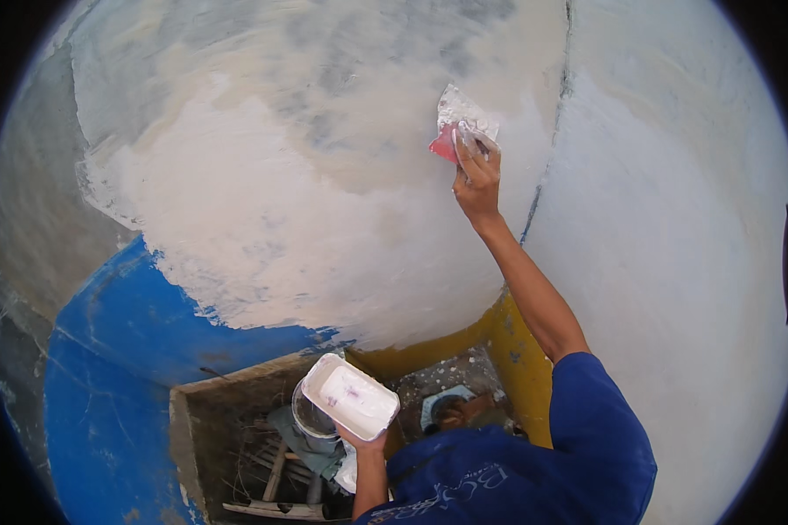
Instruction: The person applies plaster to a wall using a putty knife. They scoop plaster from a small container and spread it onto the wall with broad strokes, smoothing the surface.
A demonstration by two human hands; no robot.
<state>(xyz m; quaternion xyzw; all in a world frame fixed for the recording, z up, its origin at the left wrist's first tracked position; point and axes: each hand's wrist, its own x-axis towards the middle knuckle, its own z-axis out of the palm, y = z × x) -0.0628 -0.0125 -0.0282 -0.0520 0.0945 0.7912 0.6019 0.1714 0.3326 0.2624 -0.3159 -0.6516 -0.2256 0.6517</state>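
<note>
High up against the wall point(245, 201), my right hand point(478, 182) grips a red putty spreader point(444, 145) smeared with white putty. Its blade lies at the pale wall surface, left of the corner crack, and white putty also coats my fingertips. Lower down, my left hand point(362, 439) supports a white rectangular tub point(331, 408) from its near side. White putty point(361, 404) covers the tub's inside, with a few purplish marks in it. The fingers beneath the tub are mostly hidden.
Blue paint point(105, 350) covers the lower left wall; a yellow band point(521, 363) runs along the lower right. Below stands an open concrete box point(181, 446) holding wood pieces point(276, 471). A clear bucket point(309, 417) and grey-green cloth point(315, 453) sit behind the tub.
</note>
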